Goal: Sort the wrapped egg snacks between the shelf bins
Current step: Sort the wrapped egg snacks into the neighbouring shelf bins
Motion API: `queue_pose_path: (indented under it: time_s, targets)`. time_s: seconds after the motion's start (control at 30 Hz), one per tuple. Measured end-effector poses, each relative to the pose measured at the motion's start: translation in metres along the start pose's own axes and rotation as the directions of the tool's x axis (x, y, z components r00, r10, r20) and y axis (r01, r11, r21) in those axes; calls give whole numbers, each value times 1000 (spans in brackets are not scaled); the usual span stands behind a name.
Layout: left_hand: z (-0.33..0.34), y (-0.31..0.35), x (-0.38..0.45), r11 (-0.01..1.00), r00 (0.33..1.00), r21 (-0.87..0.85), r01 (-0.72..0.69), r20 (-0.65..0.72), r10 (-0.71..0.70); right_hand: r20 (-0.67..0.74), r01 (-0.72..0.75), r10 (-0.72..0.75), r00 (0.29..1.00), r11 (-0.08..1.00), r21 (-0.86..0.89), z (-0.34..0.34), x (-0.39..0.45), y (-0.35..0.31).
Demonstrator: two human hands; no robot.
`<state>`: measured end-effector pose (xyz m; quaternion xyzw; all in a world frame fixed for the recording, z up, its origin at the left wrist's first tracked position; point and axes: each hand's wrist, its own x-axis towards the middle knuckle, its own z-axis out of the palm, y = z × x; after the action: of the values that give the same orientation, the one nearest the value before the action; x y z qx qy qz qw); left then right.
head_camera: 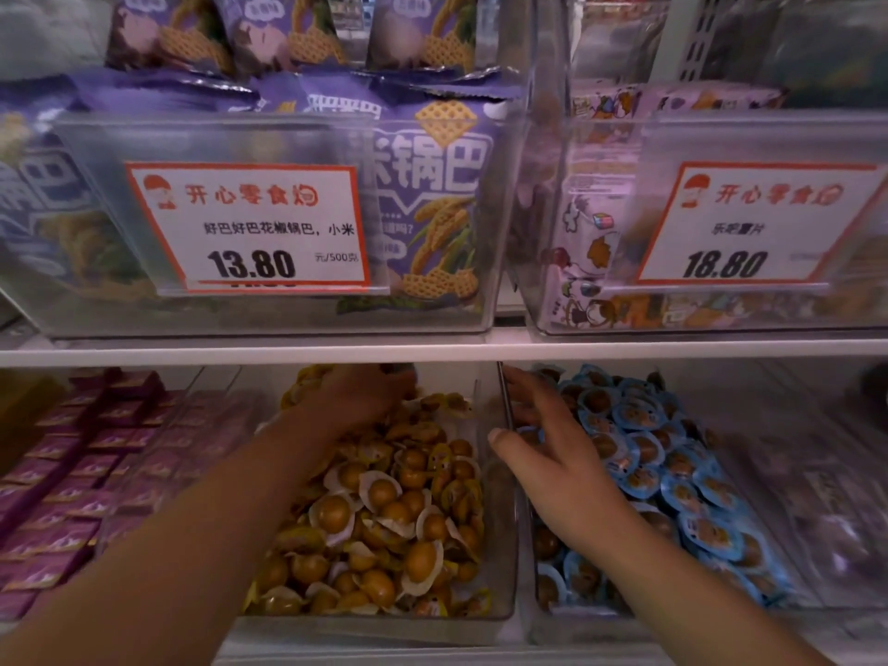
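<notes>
Basically both hands were deep in the lower shelf bins. Left hand [358, 398] reached to the back of the yellow-wrapped eggs [384, 511]; its fingertips were hidden under the shelf edge [432, 350], so can't tell if they pinched anything. Right hand [543, 449] lay spread, fingers relaxed, over the blue-wrapped eggs [672, 473], thumb at the clear divider wall [504, 406] btw bins. Best approach, imo: scan near the fingertips for wrong-colour packs, pinch one at a time, lift clear over the wall w/o dragging neighbours.
</notes>
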<state>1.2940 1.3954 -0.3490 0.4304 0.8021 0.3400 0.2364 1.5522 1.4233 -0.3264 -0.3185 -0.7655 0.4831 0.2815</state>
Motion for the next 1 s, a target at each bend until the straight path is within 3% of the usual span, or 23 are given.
queue_pose_path:
  time_s: [0.07, 0.2, 0.4, 0.47, 0.57, 0.63, 0.7, 0.77, 1.0]
  targets:
    - [-18, -4, -4, 998, 998, -24, 60, -1, -60, -5, 2, -2, 1000, 1000, -2, 0, 0, -1]
    - [-12, 4, -4, 999, 999, 10, 30, 42, -31, -18, 11, -11, 1000, 1000, -13, 2, 2, -1]
    - [14, 9, 2, 996, 999, 79, -30, -16, 32, -16, 16, -16, 1000, 1000, 12, 3, 3, 2]
    - [17, 10, 2, 976, 997, 204, -70, 36, 64, -22, 17, -17, 1000, 1000, 11, 2, 4, 3]
    - [21, 13, 0, 869, 973, 446, -215, 172, 153, -26, 18, -18, 1000, 1000, 2, 2, 3, 5]
    - [25, 17, -8, 738, 934, 574, -356, 244, 261, -26, 25, -25, 999, 1000, 9, 2, 3, 6]
    - [32, 22, -20, 594, 885, 656, -465, 354, 301, -24, 29, -29, 999, 999, 15, 2, 3, 6]
    - [41, 27, -32, 529, 849, 666, -526, 444, 285, -22, 33, -32, 999, 999, 28, 2, 4, 6]
    - [36, 30, -65, 614, 815, 537, -578, 424, 395, -16, 42, -42, 999, 999, 22, 2, 4, 7]
